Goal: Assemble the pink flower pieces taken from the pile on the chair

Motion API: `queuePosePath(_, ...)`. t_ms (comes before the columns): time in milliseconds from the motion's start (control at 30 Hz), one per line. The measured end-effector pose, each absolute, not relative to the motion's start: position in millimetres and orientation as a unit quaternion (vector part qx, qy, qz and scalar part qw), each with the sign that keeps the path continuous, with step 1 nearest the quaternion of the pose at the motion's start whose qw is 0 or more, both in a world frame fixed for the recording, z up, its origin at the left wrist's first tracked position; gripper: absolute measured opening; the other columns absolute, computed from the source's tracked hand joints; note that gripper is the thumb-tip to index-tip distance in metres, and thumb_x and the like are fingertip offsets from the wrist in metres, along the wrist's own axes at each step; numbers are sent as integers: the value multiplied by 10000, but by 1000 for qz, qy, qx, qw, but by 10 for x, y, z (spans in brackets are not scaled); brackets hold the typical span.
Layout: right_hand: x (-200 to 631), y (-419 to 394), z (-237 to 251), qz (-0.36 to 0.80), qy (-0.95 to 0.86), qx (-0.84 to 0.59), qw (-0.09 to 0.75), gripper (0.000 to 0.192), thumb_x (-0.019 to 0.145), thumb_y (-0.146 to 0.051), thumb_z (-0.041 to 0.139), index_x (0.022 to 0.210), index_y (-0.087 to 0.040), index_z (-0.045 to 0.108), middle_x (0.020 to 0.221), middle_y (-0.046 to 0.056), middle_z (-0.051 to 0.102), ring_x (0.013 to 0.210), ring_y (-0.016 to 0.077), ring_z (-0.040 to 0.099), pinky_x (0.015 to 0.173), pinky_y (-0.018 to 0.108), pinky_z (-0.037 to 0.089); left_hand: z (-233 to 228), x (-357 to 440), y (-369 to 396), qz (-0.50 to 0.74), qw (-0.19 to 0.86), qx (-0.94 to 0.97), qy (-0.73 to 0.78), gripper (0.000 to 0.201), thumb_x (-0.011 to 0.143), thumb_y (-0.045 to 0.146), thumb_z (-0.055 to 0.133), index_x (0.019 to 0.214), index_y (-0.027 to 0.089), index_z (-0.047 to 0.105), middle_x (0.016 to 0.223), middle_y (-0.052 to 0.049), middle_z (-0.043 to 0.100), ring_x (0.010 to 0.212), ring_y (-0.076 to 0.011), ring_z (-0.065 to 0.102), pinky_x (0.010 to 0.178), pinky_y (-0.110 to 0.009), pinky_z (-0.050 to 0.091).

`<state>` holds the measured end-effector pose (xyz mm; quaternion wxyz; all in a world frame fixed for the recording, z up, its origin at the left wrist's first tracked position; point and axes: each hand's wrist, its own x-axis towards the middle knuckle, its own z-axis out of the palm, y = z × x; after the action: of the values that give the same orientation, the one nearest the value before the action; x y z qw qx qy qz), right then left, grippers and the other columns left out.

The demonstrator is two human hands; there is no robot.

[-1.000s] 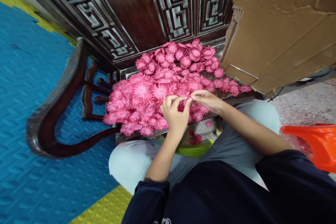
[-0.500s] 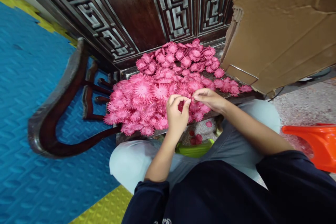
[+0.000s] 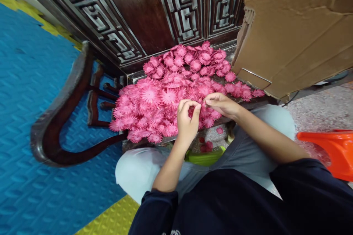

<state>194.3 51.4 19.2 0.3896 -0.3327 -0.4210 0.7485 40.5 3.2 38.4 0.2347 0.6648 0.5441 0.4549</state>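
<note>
Pink artificial flower heads (image 3: 150,95) lie in a wide heap on a dark wooden seat (image 3: 230,49). Over the heap's front edge, my left hand (image 3: 187,121) has its thumb and fingertips pinched together. My right hand (image 3: 222,105) is just to the right, its thumb and fingers also closed in a pinch. The fingertips of both hands are close together. Whatever sits between them is too small and too much like the pink flowers behind to make out.
Cardboard (image 3: 298,36) stands upright on the right, beside the heap. A curved wooden armrest (image 3: 46,143) is on the left, over blue floor matting (image 3: 16,117). Between my knees is a green plastic thing (image 3: 205,158); an orange plastic thing (image 3: 331,150) stands at far right.
Both hands have shifted very slightly right, still pinched close together. The flower heap looks the same.
</note>
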Motion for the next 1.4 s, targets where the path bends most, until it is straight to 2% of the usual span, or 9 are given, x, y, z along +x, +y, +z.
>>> queuePosePath(233,1951,513,202,745,-420,-331,398,272,556,-402,800,656,-177,683,625,-14,639,615,98,560,684,254,454,388,405,16,449,184,669,562,136,846,300,540,780,202,608,843,-24,548,865,-151,536,836,-303,423)
queuePosePath(533,1947,491,215,752,-404,-318,413,272,590,-397,784,651,-174,642,626,-23,574,619,94,505,665,244,420,395,375,6,488,218,654,536,171,896,262,430,758,194,505,819,-29,512,830,-140,512,782,-270,422)
queuePosePath(833,2033,562,240,745,-343,-300,487,243,589,-335,781,640,-191,591,606,-37,536,584,100,481,655,268,418,414,284,25,566,188,610,521,183,899,279,410,758,187,482,786,-19,469,778,-132,482,724,-258,390)
queuePosePath(933,2099,628,223,719,-284,-329,542,238,579,-300,783,674,-205,586,620,-45,537,582,98,478,643,268,418,416,224,50,578,124,592,547,211,909,299,382,762,189,487,764,-19,478,767,-138,482,730,-274,381)
queuePosePath(1100,2181,710,186,668,-270,-391,573,184,666,-299,720,671,-213,557,589,-50,504,562,101,467,620,270,405,294,187,156,460,-20,642,612,189,853,357,530,800,216,645,782,-39,624,790,-178,491,756,-330,308)
queuePosePath(1267,2117,684,172,696,-255,-387,548,167,623,-258,746,686,-204,601,616,-46,546,574,95,474,612,262,393,54,305,226,349,-44,691,631,170,828,378,572,831,265,699,779,-41,681,775,-211,466,708,-350,245)
queuePosePath(1400,2063,647,151,699,-273,-384,539,187,608,-272,763,693,-198,614,620,-55,548,572,74,478,595,241,385,28,340,206,339,-60,669,659,169,804,401,599,817,271,706,782,-42,680,776,-221,461,692,-345,234)
